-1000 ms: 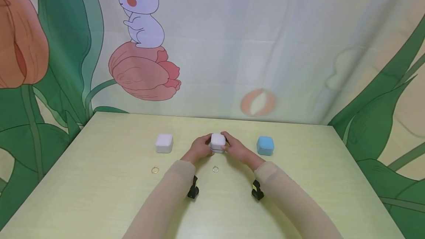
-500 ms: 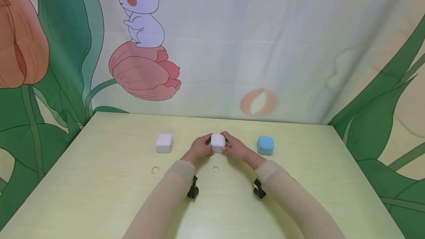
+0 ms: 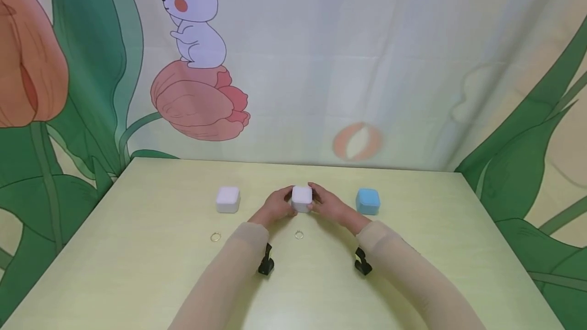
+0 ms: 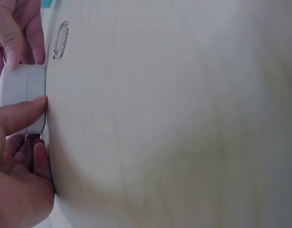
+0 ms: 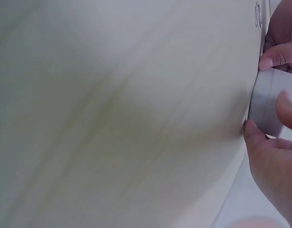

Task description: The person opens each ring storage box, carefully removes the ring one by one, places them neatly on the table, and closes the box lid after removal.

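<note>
In the head view, a small white ring box [image 3: 301,197] sits on the table between both hands. My left hand [image 3: 278,202] grips its left side, and the thumb [image 4: 24,114] lies across the front near the table in the left wrist view. My right hand [image 3: 327,205] holds the opposite side with fingertips on the box. A thin seam runs round the box, and its lid is down. In front of it lies a silver-looking ring [image 3: 299,235]. Farther left, a gold ring [image 3: 215,237] lies in front of a pale pink-white box [image 3: 228,199].
A blue box [image 3: 368,201] stands right of the right hand. The pale wooden table [image 3: 137,269] ends at a printed curtain [image 3: 293,65] with a rabbit and flowers. Black wrist cameras [image 3: 266,261] hang under both sleeves.
The gap under the white box's lid, visible one second ago, has closed. My right wrist has shifted slightly right; the left hand stays nearly still. The head view has tilted a little.
</note>
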Demonstrator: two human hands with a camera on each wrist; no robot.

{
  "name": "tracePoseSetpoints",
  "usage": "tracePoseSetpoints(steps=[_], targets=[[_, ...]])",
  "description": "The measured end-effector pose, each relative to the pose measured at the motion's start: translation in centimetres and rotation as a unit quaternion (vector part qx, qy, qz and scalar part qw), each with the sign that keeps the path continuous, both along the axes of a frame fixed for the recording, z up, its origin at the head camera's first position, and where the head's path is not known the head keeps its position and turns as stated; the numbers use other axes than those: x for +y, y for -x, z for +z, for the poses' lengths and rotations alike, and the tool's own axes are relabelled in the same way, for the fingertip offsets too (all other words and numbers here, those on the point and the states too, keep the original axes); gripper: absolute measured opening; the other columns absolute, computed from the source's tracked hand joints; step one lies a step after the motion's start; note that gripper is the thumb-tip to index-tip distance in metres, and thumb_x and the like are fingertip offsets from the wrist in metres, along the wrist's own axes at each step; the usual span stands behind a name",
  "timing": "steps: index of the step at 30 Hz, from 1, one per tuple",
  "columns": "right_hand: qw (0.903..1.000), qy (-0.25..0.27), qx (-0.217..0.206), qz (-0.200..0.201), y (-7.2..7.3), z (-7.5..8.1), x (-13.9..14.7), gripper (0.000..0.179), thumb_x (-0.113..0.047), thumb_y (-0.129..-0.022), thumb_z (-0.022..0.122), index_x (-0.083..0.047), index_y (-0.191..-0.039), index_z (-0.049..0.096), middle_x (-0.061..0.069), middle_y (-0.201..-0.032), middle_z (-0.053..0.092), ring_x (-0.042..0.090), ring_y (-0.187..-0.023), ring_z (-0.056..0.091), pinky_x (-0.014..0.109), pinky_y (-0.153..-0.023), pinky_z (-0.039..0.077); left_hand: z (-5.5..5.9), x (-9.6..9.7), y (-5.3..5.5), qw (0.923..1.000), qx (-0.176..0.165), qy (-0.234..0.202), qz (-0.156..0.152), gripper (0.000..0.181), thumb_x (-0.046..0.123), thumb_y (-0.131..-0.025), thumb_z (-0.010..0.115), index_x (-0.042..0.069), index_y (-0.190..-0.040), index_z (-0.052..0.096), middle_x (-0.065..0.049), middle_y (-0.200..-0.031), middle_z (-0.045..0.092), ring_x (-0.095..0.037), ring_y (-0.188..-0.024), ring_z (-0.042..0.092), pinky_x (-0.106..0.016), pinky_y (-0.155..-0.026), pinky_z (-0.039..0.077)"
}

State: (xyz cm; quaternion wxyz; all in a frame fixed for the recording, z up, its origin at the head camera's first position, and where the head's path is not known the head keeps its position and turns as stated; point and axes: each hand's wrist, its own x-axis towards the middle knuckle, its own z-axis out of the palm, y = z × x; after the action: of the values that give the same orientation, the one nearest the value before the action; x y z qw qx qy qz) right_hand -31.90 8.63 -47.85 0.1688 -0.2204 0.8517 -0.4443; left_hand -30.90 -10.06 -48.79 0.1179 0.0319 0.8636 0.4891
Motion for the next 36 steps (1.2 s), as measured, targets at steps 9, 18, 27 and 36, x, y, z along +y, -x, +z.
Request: tracePoseSetpoints(steps=[9,18,27,36], targets=[[0.9978,-0.004,-0.05,-0.044,0.0,0.4,0.2,0.083,-0.009,-0.098,0.067,0.007,-0.161,0.016,0.03,-0.165,0.027,0.044,-0.152,0.035,0.051,-0.126,0.033,0.2,-0.2,0.0,0.9994,-0.014,-0.033,0.0,0.089,-0.012,-0.077,0.067,0.001,-0.158,0.033,-0.021,-0.162,0.041,-0.039,-0.152,0.038,-0.048,-0.128,0.029],[0.9955,-0.011,-0.052,-0.078,-0.3,1.3,0.8,0.075,-0.016,-0.097,0.07,0.004,-0.158,0.03,0.027,-0.161,0.038,0.043,-0.15,0.04,0.052,-0.123,0.038,0.9,-0.5,-0.1,0.9998,-0.013,-0.017,0.001,0.084,-0.012,-0.08,0.056,0.001,-0.159,0.031,-0.022,-0.158,0.046,-0.039,-0.146,0.044,-0.048,-0.125,0.037],[0.9939,-0.006,-0.039,-0.103,-1.2,2.4,2.0,0.052,-0.016,-0.099,0.065,0.004,-0.145,0.05,0.026,-0.148,0.055,0.042,-0.136,0.056,0.05,-0.113,0.05,2.1,-1.1,-0.3,0.9994,-0.018,-0.013,0.026,0.065,-0.005,-0.092,0.042,-0.002,-0.156,0.037,-0.023,-0.155,0.049,-0.036,-0.137,0.055,-0.026,-0.09,0.051],[0.9929,0.021,-0.043,-0.109,-1.7,2.5,3.5,0.041,-0.016,-0.1,0.063,0.007,-0.134,0.059,0.025,-0.135,0.065,0.031,-0.118,0.067,0.037,-0.1,0.058,4.2,-1.7,-1.1,0.9996,0.021,0.016,0.013,0.055,0.003,-0.097,0.046,0.0,-0.152,0.045,-0.022,-0.144,0.061,-0.035,-0.132,0.06,-0.031,-0.095,0.052]])
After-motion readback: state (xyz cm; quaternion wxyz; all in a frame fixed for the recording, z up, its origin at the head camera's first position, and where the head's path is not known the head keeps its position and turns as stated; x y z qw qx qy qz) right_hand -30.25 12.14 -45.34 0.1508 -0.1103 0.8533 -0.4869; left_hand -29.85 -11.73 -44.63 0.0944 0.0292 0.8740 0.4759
